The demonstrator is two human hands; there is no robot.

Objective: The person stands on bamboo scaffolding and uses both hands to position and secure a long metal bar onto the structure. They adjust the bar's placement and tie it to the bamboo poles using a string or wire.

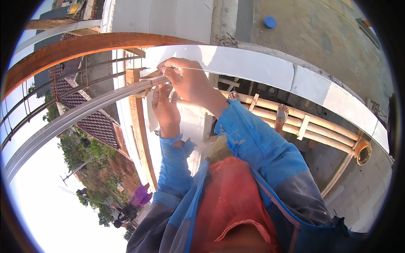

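Observation:
My right hand (pixel 190 82) is closed in a pinch on a thin pale string (pixel 192 68), just in front of a white block wall (pixel 249 63). The string runs to the right along the wall top. Below it, my left hand (pixel 165 110) is raised with its fingers bent against the underside of a short wooden piece, close to the end of a long grey rail (pixel 84 107). What lies between the left fingertips is too small to make out. An upright wooden post (pixel 141 139) stands left of my left hand.
A rusty curved beam (pixel 84 46) and rebar (pixel 46 90) extend left. My feet rest on bamboo poles (pixel 320 128), with an orange bucket (pixel 363 152) at their right end. A blue round lid (pixel 270 22) lies on concrete beyond. Far below left, a person in purple (pixel 140 197) is visible.

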